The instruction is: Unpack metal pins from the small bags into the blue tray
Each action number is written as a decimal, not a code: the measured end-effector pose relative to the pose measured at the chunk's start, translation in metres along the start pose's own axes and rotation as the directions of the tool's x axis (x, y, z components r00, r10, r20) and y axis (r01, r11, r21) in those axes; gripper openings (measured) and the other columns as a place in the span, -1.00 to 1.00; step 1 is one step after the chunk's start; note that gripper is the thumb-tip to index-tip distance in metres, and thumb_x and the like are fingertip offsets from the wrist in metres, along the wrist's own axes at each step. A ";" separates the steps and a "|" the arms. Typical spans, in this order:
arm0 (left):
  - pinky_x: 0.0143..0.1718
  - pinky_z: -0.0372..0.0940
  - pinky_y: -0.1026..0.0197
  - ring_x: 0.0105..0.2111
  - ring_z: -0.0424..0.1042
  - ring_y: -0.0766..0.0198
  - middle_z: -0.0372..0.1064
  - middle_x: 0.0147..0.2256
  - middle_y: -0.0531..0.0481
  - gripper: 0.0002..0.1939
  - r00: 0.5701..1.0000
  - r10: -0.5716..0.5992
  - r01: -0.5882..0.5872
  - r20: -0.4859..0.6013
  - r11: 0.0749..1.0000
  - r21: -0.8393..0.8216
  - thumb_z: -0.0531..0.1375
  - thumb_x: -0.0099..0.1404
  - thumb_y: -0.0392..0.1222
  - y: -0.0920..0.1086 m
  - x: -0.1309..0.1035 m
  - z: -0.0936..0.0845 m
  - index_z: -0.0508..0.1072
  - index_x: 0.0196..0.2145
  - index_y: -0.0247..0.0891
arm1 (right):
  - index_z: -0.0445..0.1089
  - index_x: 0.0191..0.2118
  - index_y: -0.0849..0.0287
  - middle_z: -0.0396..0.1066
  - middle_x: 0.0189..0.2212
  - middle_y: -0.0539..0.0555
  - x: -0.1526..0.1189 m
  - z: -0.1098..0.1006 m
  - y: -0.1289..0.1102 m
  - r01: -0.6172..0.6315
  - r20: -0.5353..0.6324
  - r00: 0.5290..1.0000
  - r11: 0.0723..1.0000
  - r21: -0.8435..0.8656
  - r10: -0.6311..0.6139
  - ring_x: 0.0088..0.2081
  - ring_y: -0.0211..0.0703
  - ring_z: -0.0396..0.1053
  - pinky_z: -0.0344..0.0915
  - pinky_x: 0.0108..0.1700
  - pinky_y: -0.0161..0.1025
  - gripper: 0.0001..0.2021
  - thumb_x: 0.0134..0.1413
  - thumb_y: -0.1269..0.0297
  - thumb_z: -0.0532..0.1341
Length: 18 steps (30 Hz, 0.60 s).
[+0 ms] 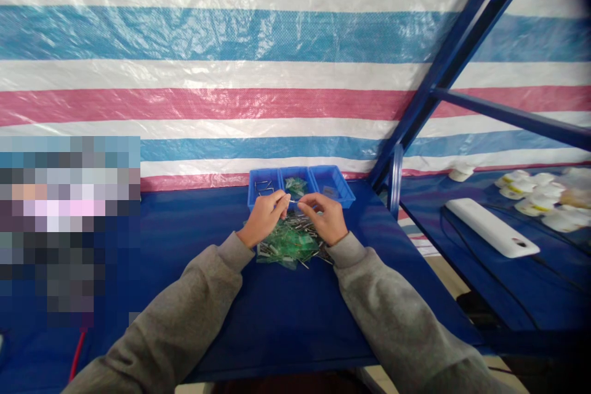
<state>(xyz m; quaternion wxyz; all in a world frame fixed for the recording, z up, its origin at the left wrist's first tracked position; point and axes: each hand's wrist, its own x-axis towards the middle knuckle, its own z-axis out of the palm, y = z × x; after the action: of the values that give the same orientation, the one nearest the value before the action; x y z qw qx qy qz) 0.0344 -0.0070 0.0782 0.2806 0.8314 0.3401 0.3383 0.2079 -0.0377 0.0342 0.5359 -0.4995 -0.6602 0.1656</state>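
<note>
My left hand [266,217] and my right hand [327,217] meet over a heap on the table, fingertips closed in a pinch. Between them runs a thin, pale metal rod [294,201], one end at each hand; its exact form is too small to make out. Below lies the heap of green-tinted clear plastic pieces [289,245] mixed with loose metal rods [302,223]. Just behind my hands stands a blue three-compartment bin [345,189]. Its left compartment holds a few bent metal rods [264,186], the middle one green plastic pieces [295,185], and the right one some clear pieces.
The blue table [286,314] reaches back to a striped plastic sheet [231,104]. At right rises a slanted blue metal frame [415,98]. Beyond it, another blue table carries a long white device [492,228], black cables and several white round items [530,191]. A pixelated patch covers the left side.
</note>
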 end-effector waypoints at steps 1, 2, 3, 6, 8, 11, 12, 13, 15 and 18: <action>-0.40 0.13 0.33 -0.57 0.27 0.41 0.26 -0.61 0.10 -0.56 1.000 -0.002 0.002 0.002 1.000 -0.012 -0.08 0.40 -0.06 0.001 0.000 0.000 0.29 -0.56 -0.29 | 0.43 -0.34 0.16 0.47 -0.40 0.05 0.000 0.000 0.000 0.005 0.001 1.000 1.000 0.000 -0.005 -0.40 -0.20 0.39 0.31 -0.38 -0.30 -0.81 0.08 0.15 0.20; -0.40 0.13 0.34 -0.57 0.27 0.41 0.26 -0.61 0.10 -0.55 1.000 -0.005 0.005 0.001 1.000 -0.026 -0.09 0.40 -0.05 0.001 0.000 0.000 0.29 -0.56 -0.29 | 0.44 -0.35 0.16 0.47 -0.40 0.05 0.000 0.000 -0.001 0.011 0.000 1.000 1.000 -0.004 -0.011 -0.40 -0.20 0.39 0.31 -0.37 -0.30 -0.81 0.08 0.15 0.20; -0.40 0.14 0.34 -0.56 0.27 0.41 0.27 -0.60 0.09 -0.55 1.000 -0.009 0.009 -0.002 0.999 -0.039 -0.10 0.41 -0.04 0.001 0.000 0.000 0.30 -0.56 -0.29 | 0.44 -0.35 0.16 0.48 -0.41 0.05 0.000 0.000 -0.001 0.017 -0.006 1.000 1.000 -0.011 -0.017 -0.41 -0.20 0.39 0.31 -0.37 -0.29 -0.80 0.10 0.14 0.18; -0.39 0.17 0.34 -0.55 0.30 0.40 0.29 -0.60 0.09 -0.55 0.999 -0.031 0.029 -0.023 0.997 -0.065 -0.12 0.41 -0.02 0.000 0.000 -0.001 0.31 -0.52 -0.29 | 0.44 -0.38 0.17 0.47 -0.44 0.05 0.000 -0.001 -0.001 0.031 -0.028 0.999 0.999 -0.033 -0.032 -0.45 -0.21 0.37 0.31 -0.37 -0.29 -0.77 0.14 0.14 0.14; -0.39 0.19 0.34 -0.54 0.31 0.39 0.30 -0.59 0.09 -0.58 0.998 -0.043 0.039 -0.036 0.995 -0.088 -0.10 0.40 0.00 -0.002 0.000 0.000 0.34 -0.47 -0.28 | 0.43 -0.39 0.17 0.46 -0.46 0.05 0.000 -0.001 0.000 0.037 -0.030 0.999 0.998 -0.043 -0.038 -0.47 -0.22 0.36 0.30 -0.38 -0.29 -0.75 0.15 0.14 0.12; -0.43 0.21 0.34 -0.54 0.33 0.39 0.33 -0.54 0.09 -0.67 0.999 -0.039 0.035 -0.025 0.989 -0.146 -0.02 0.36 0.01 -0.006 0.001 0.002 0.37 -0.33 -0.28 | 0.42 -0.41 0.17 0.44 -0.49 0.04 0.000 -0.001 0.000 0.041 -0.024 0.999 0.998 -0.052 -0.042 -0.48 -0.22 0.35 0.28 -0.39 -0.29 -0.74 0.16 0.13 0.11; -0.45 0.22 0.35 -0.54 0.34 0.39 0.34 -0.52 0.08 -0.69 0.999 -0.033 0.030 -0.017 0.987 -0.158 0.00 0.34 0.02 -0.008 0.001 0.003 0.38 -0.29 -0.27 | 0.42 -0.41 0.17 0.44 -0.49 0.04 0.000 -0.001 -0.001 0.037 -0.024 0.999 0.998 -0.054 -0.038 -0.48 -0.22 0.34 0.27 -0.40 -0.30 -0.73 0.17 0.13 0.11; -0.45 0.22 0.34 -0.54 0.35 0.39 0.36 -0.50 0.07 -0.69 1.000 -0.027 0.025 -0.011 0.986 -0.163 0.03 0.33 0.02 -0.009 0.001 0.004 0.39 -0.26 -0.27 | 0.41 -0.42 0.17 0.43 -0.50 0.04 0.000 -0.001 -0.001 0.032 -0.021 0.999 0.998 -0.056 -0.033 -0.49 -0.23 0.34 0.26 -0.40 -0.30 -0.72 0.17 0.12 0.10; -0.45 0.23 0.34 -0.53 0.36 0.38 0.37 -0.48 0.05 -0.70 1.000 -0.013 0.011 -0.011 0.989 -0.148 0.06 0.31 0.02 -0.010 0.001 0.004 0.41 -0.26 -0.27 | 0.41 -0.43 0.17 0.42 -0.52 0.03 0.000 -0.001 -0.001 0.020 -0.010 1.000 0.998 -0.058 -0.021 -0.51 -0.23 0.32 0.25 -0.42 -0.30 -0.71 0.18 0.11 0.09; -0.45 0.24 0.33 -0.52 0.36 0.36 0.38 -0.48 0.04 -0.70 1.000 0.005 -0.006 -0.011 0.994 -0.107 0.07 0.30 0.01 -0.009 0.002 0.003 0.43 -0.31 -0.28 | 0.41 -0.45 0.17 0.39 -0.57 0.02 0.000 -0.002 -0.002 0.006 0.013 1.000 0.998 -0.060 -0.005 -0.54 -0.25 0.29 0.23 -0.45 -0.30 -0.68 0.18 0.09 0.08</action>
<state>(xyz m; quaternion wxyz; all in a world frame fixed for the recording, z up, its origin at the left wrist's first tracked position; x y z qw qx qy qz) 0.0342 -0.0007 0.0711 0.3220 0.8142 0.3208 0.3612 0.2082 -0.0392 0.0367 0.5169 -0.5126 -0.6697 0.1471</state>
